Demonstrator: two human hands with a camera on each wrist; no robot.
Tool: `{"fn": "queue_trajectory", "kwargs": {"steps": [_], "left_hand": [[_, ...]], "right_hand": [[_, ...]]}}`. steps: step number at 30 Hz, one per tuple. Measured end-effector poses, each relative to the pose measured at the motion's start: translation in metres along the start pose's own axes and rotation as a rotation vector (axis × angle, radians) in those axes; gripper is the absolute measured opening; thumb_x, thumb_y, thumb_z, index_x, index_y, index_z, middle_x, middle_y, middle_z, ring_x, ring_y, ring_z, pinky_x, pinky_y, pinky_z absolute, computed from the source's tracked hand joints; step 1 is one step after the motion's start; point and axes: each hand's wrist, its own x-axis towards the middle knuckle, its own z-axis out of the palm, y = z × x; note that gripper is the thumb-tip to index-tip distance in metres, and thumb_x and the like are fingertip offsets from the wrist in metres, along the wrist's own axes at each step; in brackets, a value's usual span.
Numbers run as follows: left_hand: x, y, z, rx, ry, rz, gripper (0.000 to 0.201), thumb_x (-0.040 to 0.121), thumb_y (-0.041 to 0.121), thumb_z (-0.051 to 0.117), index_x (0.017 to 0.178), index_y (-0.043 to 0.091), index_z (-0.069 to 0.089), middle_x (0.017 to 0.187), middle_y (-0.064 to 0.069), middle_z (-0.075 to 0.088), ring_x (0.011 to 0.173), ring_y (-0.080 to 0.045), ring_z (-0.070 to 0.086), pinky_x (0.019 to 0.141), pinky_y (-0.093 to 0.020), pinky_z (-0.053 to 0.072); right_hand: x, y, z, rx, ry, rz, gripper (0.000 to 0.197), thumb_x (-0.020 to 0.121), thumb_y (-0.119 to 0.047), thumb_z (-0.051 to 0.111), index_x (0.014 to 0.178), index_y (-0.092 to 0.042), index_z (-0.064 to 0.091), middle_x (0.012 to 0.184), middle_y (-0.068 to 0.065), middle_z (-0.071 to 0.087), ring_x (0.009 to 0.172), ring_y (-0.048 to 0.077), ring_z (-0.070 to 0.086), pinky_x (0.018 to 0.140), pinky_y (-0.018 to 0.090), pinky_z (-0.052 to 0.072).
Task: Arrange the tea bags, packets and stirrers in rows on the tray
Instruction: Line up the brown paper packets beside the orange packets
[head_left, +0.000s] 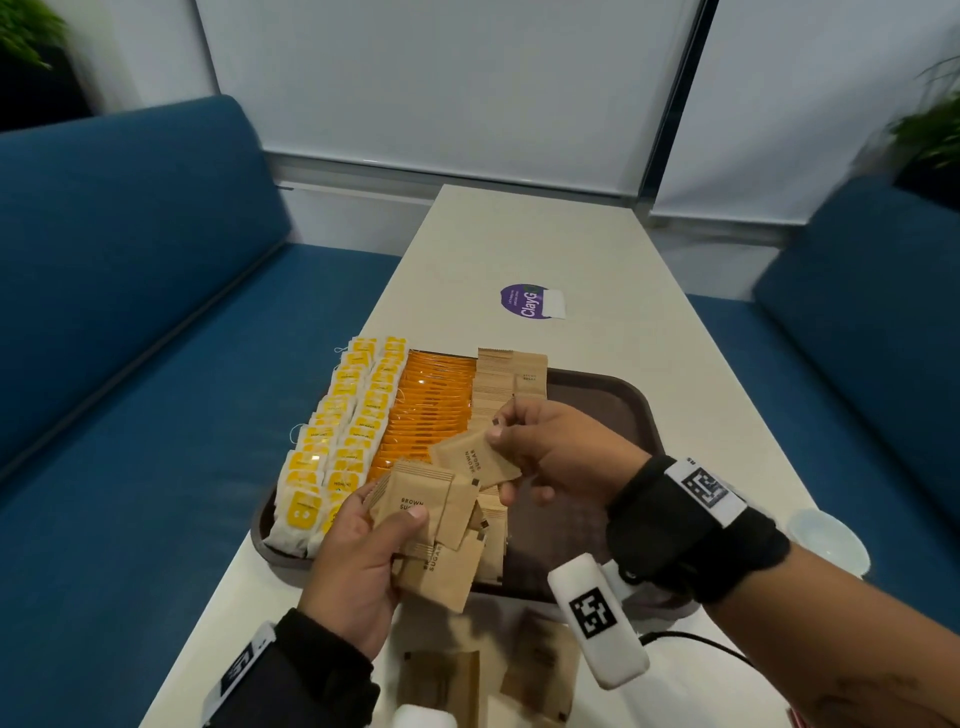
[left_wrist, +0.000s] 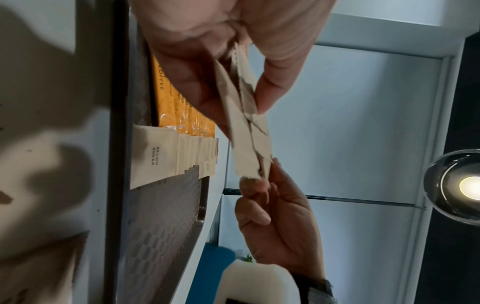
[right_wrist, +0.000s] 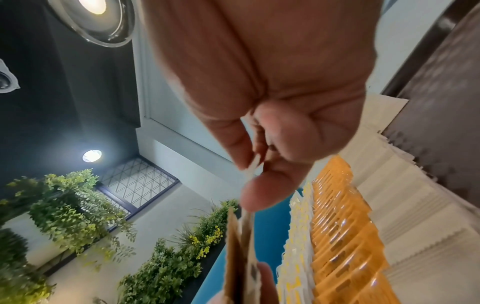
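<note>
A dark brown tray (head_left: 613, 400) lies on the white table. It carries rows of yellow tea bags (head_left: 343, 436), orange coffee packets (head_left: 431, 410) and brown sugar packets (head_left: 506, 379). My left hand (head_left: 363, 551) grips a fanned bunch of brown sugar packets (head_left: 436, 525) above the tray's near edge. My right hand (head_left: 550, 447) pinches one brown sugar packet (head_left: 475, 460) by its corner, just above that bunch. The left wrist view shows the bunch (left_wrist: 249, 131) edge-on with the right hand's fingertips (left_wrist: 253, 183) at its end. The right wrist view shows the pinched packet (right_wrist: 253, 166).
More brown sugar packets (head_left: 493, 670) lie loose on the table in front of the tray. A purple round sticker (head_left: 524, 301) sits farther along the table. Blue sofas flank the table on both sides. A pale dish (head_left: 826, 540) stands at the right edge.
</note>
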Motion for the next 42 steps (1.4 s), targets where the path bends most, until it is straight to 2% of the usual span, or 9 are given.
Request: {"fn": "queue_trajectory", "kwargs": {"steps": [4,10,15,21,27,30,33,38,42], "left_hand": [[0.001,0.000,-0.001,-0.001,0.011,0.005,0.045,0.086,-0.002,0.052,0.128,0.013,0.049,0.110,-0.015,0.067,0.088,-0.026,0.065,0.060,-0.035,0.055],[0.003,0.002,-0.002,0.008,0.027,-0.013,0.044,0.088,-0.001,0.051,0.128,0.016,0.048,0.109,-0.014,0.067,0.082,-0.026,0.065,0.049,-0.033,0.055],[0.006,0.000,-0.003,0.032,0.022,-0.025,0.045,0.087,0.000,0.051,0.128,0.018,0.049,0.110,-0.015,0.067,0.082,-0.027,0.065,0.053,-0.036,0.055],[0.008,-0.002,-0.006,0.027,0.038,-0.039,0.043,0.087,-0.001,0.051,0.126,0.017,0.051,0.104,-0.011,0.070,0.083,-0.026,0.067,0.054,-0.036,0.055],[0.006,0.000,-0.008,0.014,0.034,-0.051,0.039,0.088,0.000,0.050,0.122,0.019,0.053,0.104,-0.011,0.070,0.081,-0.025,0.068,0.049,-0.034,0.055],[0.008,-0.002,-0.008,0.001,0.041,-0.053,0.044,0.087,-0.001,0.051,0.128,0.015,0.050,0.107,-0.014,0.069,0.082,-0.027,0.068,0.051,-0.036,0.056],[0.008,-0.003,-0.004,-0.011,0.029,-0.057,0.046,0.085,-0.002,0.051,0.128,0.013,0.050,0.109,-0.016,0.068,0.080,-0.026,0.069,0.050,-0.035,0.056],[0.006,-0.003,-0.001,-0.013,0.007,-0.051,0.064,0.065,0.007,0.059,0.128,0.013,0.050,0.108,-0.016,0.069,0.077,-0.024,0.071,0.051,-0.037,0.057],[0.005,-0.002,-0.005,-0.002,0.021,-0.040,0.059,0.069,0.006,0.058,0.127,0.015,0.051,0.108,-0.014,0.070,0.080,-0.025,0.070,0.052,-0.037,0.057]], "right_hand": [[0.008,0.001,-0.008,0.036,0.066,-0.030,0.005,0.100,-0.015,0.045,0.101,-0.010,0.043,0.106,0.024,0.065,0.053,0.016,0.062,0.034,0.016,0.037],[0.021,-0.008,-0.034,-0.024,0.140,-0.062,0.020,0.091,0.007,0.051,0.090,-0.012,0.044,0.085,0.020,0.063,0.049,0.013,0.060,0.032,0.017,0.034],[0.032,-0.011,-0.050,0.071,0.230,-0.052,0.041,0.087,0.015,0.045,0.116,-0.013,0.053,0.094,0.016,0.057,0.047,0.017,0.060,0.036,0.023,0.045],[0.048,0.003,-0.077,-0.100,0.548,-0.020,0.018,0.085,0.011,0.053,0.096,0.000,0.060,0.081,0.016,0.062,0.057,0.019,0.062,0.052,0.031,0.057],[0.062,0.021,-0.107,-0.129,0.835,-0.130,0.026,0.086,0.000,0.062,0.112,-0.003,0.061,0.083,0.007,0.060,0.055,0.014,0.056,0.044,0.018,0.051],[0.069,0.026,-0.113,-0.115,0.867,-0.131,0.042,0.088,0.000,0.058,0.127,-0.016,0.054,0.109,0.010,0.056,0.075,0.020,0.060,0.065,0.031,0.056],[0.073,0.027,-0.119,-0.115,0.911,-0.105,0.023,0.084,-0.001,0.062,0.102,-0.013,0.067,0.108,0.006,0.064,0.100,0.023,0.060,0.093,0.039,0.051],[0.084,0.026,-0.115,-0.063,0.882,-0.035,0.024,0.078,0.003,0.066,0.070,-0.019,0.059,0.101,0.014,0.068,0.087,0.026,0.063,0.071,0.037,0.054],[0.093,0.028,-0.109,-0.013,0.791,0.051,0.021,0.083,0.004,0.062,0.076,-0.016,0.058,0.095,0.016,0.068,0.061,0.018,0.056,0.042,0.023,0.034]]}}
